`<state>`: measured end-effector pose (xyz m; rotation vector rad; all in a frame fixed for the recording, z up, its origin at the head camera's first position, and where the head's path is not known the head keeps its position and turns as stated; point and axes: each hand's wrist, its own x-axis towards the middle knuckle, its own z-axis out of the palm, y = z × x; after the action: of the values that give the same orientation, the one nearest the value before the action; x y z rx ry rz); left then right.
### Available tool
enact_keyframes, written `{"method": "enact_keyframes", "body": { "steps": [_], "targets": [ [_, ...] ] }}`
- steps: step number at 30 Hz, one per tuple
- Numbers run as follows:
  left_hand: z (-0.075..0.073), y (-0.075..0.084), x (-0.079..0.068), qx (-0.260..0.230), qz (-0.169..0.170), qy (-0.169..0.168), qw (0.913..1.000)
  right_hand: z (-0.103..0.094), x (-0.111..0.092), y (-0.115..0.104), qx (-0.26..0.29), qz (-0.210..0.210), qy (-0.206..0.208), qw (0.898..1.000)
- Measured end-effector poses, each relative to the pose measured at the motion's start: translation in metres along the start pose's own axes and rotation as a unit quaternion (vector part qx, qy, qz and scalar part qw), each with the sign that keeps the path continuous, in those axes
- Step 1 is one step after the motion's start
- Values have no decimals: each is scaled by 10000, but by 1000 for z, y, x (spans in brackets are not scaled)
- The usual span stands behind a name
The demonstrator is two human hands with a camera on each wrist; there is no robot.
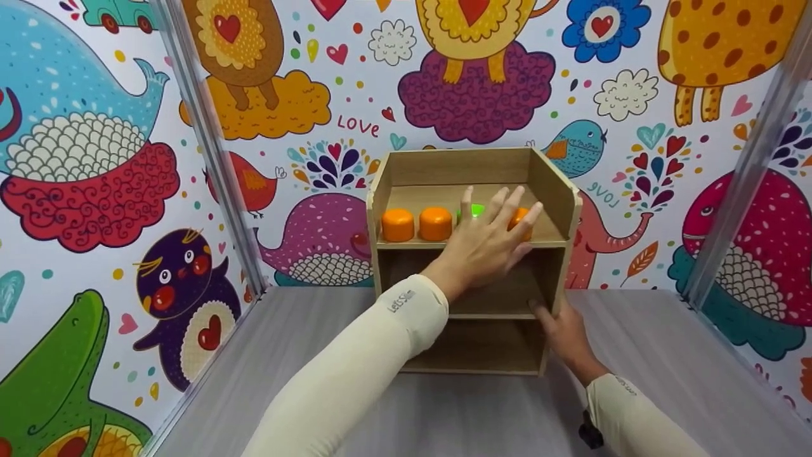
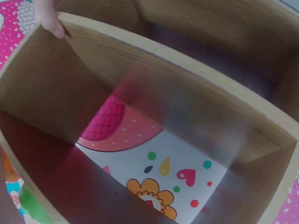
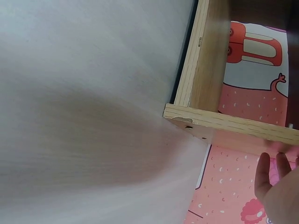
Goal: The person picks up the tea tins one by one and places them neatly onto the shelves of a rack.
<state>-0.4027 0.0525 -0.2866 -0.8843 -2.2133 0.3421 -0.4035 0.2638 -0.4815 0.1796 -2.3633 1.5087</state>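
A small wooden shelf unit (image 1: 460, 166) stands in front of me, with an upper deck and lower compartments. On its upper deck sit two short, rounded orange cylinders (image 1: 398, 226) at the left. A green piece (image 1: 476, 209) and another orange cylinder (image 1: 521, 218) are partly hidden behind my left hand (image 1: 485, 244). The fingers of that hand are spread and straight over them; contact cannot be made out. My right hand (image 1: 568, 333) holds the unit's right side panel, thumb at the front edge, fingers (image 3: 263, 172) along the outer face in the right wrist view.
The unit stands on a grey tabletop (image 1: 304, 355). Behind it rises a cartoon-patterned wall (image 1: 355, 95), with patterned side panels joined by metal corner posts (image 1: 209, 139). The middle compartment (image 1: 507, 292) and bottom compartment (image 1: 482, 346) face me.
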Motion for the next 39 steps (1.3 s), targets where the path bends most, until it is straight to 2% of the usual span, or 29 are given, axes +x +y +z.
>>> {"method": "enact_keyframes", "body": {
  "steps": [7,12,16,19,23,27,32,35,39],
  "targets": [
    [-9,1,-17,-88,214,183,9996,-1,3,3,-201,-52,73,9998],
    [-7,1,-34,-65,384,275,9989,-5,3,2,-249,-4,-79,9997],
    [-1,1,-51,-67,548,465,9974,-10,2,0,-341,113,-290,9989],
    [7,2,-68,-92,674,559,9961,-14,3,-4,-608,144,-437,9971],
    [20,4,-93,-157,734,539,9957,-21,7,-9,-894,180,-713,9933],
    [31,6,-115,-230,744,501,9957,-27,7,-10,-882,221,-973,9911],
    [41,4,-145,-332,734,425,9958,-36,1,-8,-907,34,-1291,9875],
    [47,-1,-162,-454,587,343,9967,-44,-4,-6,-1084,-66,-1509,9826],
    [53,-11,-185,-634,256,74,9976,-56,-7,-2,-1639,-145,-1768,9704]
  ]
}}
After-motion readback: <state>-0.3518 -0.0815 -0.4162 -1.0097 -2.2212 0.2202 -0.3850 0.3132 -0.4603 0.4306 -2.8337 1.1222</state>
